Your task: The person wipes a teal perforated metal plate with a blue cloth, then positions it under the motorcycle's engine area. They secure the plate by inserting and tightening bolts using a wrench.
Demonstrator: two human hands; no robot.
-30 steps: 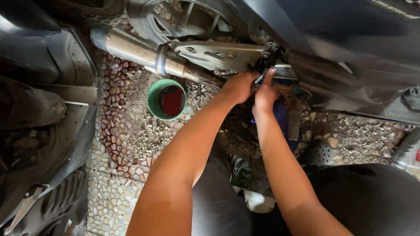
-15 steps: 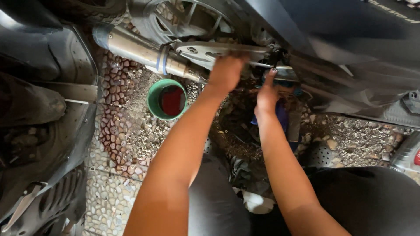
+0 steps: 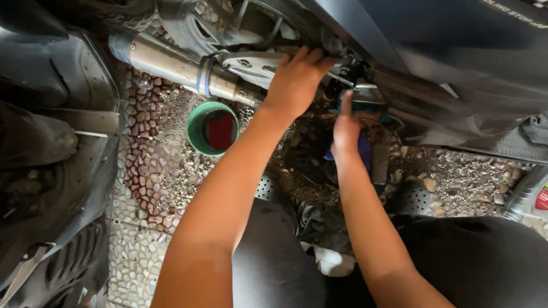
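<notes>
While crouched over pebbled ground (image 3: 160, 171), reaching under a dark scooter body (image 3: 456, 51). Beside the silver exhaust pipe (image 3: 171, 63), left hand (image 3: 294, 82) laid on the grey metal bracket (image 3: 251, 63), fingers together and curled over its edge. Right hand (image 3: 345, 125) raised to a small metal part (image 3: 365, 94), forefinger up, grip unclear. Nearby on the ground, green cup (image 3: 212, 129) of dark red fluid.
</notes>
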